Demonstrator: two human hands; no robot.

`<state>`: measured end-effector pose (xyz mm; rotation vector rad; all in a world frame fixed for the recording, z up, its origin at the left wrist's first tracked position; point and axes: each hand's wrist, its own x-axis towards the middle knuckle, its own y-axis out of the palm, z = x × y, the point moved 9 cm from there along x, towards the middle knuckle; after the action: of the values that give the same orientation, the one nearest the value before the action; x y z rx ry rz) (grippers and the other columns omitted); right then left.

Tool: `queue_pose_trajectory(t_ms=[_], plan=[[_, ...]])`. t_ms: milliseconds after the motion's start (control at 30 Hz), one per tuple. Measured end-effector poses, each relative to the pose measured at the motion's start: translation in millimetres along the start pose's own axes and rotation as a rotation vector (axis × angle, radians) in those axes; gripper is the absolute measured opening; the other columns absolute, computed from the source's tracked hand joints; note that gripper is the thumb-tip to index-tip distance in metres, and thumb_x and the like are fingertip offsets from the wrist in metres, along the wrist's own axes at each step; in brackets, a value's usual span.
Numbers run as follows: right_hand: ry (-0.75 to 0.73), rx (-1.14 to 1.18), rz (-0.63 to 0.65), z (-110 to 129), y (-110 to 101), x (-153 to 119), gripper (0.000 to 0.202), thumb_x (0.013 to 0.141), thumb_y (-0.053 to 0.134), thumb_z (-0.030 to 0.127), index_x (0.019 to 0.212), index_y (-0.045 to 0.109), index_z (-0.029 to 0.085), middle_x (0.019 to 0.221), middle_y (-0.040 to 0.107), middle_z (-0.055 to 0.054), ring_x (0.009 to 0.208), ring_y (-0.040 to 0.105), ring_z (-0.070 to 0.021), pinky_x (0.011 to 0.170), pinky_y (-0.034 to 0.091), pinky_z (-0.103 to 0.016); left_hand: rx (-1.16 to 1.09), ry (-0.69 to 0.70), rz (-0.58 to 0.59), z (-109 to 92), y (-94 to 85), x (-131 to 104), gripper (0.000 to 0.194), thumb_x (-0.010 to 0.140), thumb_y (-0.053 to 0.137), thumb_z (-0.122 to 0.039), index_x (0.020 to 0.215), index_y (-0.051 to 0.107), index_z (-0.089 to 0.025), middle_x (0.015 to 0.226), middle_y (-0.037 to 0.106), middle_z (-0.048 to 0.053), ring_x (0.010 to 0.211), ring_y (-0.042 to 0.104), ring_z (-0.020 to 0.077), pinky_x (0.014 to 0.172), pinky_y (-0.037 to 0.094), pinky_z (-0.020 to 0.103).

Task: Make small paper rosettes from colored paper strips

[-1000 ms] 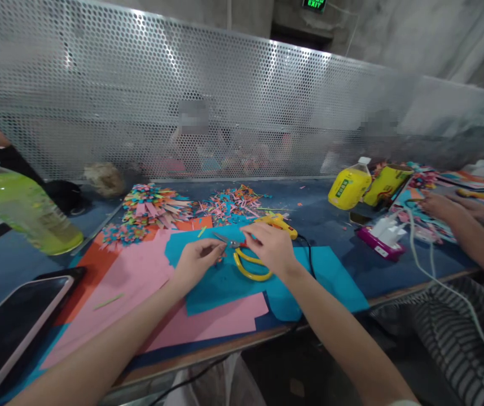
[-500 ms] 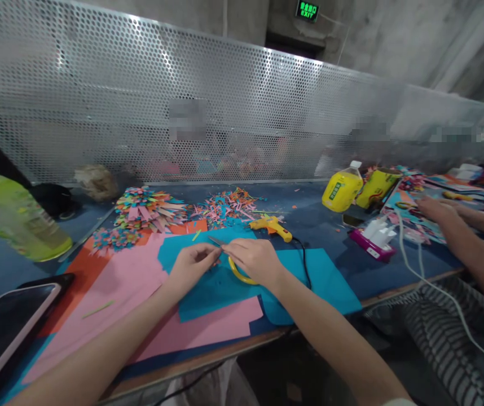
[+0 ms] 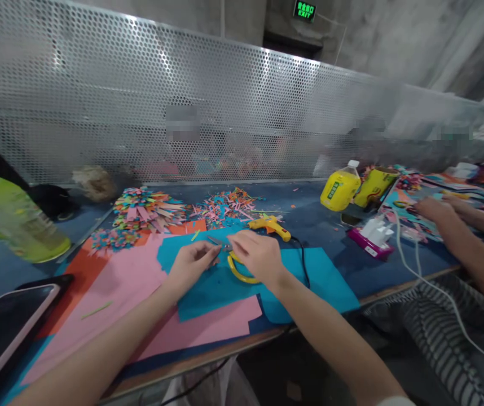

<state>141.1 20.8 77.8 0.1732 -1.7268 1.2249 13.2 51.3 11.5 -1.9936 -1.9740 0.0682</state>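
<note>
My left hand is closed in a pinch above the blue paper; what its fingers hold is too small to name. My right hand is closed too, its fingertips pressed together over the scissors, and anything between them is hidden. Yellow-handled scissors lie on the blue paper, partly under my right hand, with their blades pointing away to the left. Pink paper spreads beneath and left of the blue sheet. A yellow glue gun rests just beyond my right hand.
Behind the sheets are a paper-strip ball and coloured scraps. A green bottle and a phone are at left. Rightward are a yellow bottle, a tissue pack, a white cable and another person's hands.
My right hand has moved slightly away from my left fingertips, uncovering the scissors' pivot. My left hand has hardly moved. The whole view has shifted a little.
</note>
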Motion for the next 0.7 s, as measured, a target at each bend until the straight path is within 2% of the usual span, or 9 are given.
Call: queue_pose_trajectory(t_ms=[67,267,400,533,700], plan=[[0.058,0.063,-0.022,-6.3,-1.9,-0.5,0.023,0.09,0.04,0.025,0.096,0.061,0.019,0.092,0.067,-0.001,0.083,0.06,-0.0089,0.065,0.041,-0.019,-0.02,-0.008,-0.007,0.5,-0.3,1.0,0.029,0.072,0.057,-0.043,0.06,0.057,-0.016,0.051,0.055,-0.002,0.047,0.048,0.0092,0.048,0.038,0.021],[0.007,0.069,0.136,1.4,18.4,-3.8,0.029,0.091,0.039,0.027,0.113,0.057,0.023,0.099,0.067,0.001,0.081,0.061,-0.0093,0.064,0.042,-0.02,-0.015,0.006,-0.005,-0.4,-1.3,0.8,0.031,0.071,0.057,-0.045,0.06,0.057,-0.016,0.05,0.055,-0.003,0.046,0.047,0.0088,0.047,0.038,0.02],[-0.004,0.089,0.179,2.9,22.6,-5.2,0.027,0.091,0.039,0.028,0.109,0.059,0.024,0.1,0.066,0.001,0.083,0.061,-0.0093,0.064,0.042,-0.02,0.017,0.019,0.012,-3.7,1.3,-0.5,0.031,0.072,0.056,-0.044,0.06,0.058,-0.016,0.051,0.054,-0.002,0.048,0.047,0.009,0.048,0.038,0.02],[-0.012,0.104,0.165,3.9,20.2,-4.4,0.027,0.091,0.038,0.029,0.103,0.061,0.022,0.099,0.066,0.001,0.084,0.061,-0.0081,0.061,0.041,-0.019,0.004,0.004,0.02,-2.3,1.9,-1.3,0.03,0.072,0.056,-0.043,0.061,0.058,-0.016,0.053,0.055,-0.002,0.048,0.048,0.0091,0.048,0.038,0.02],[-0.044,0.019,0.17,8.9,21.9,-3.8,0.028,0.092,0.036,0.029,0.095,0.063,0.02,0.089,0.067,-0.001,0.073,0.06,-0.0092,0.056,0.038,-0.021,0.007,-0.017,0.044,-1.8,3.4,-3.9,0.029,0.071,0.056,-0.043,0.064,0.058,-0.016,0.055,0.057,-0.001,0.049,0.048,0.01,0.049,0.037,0.021]])
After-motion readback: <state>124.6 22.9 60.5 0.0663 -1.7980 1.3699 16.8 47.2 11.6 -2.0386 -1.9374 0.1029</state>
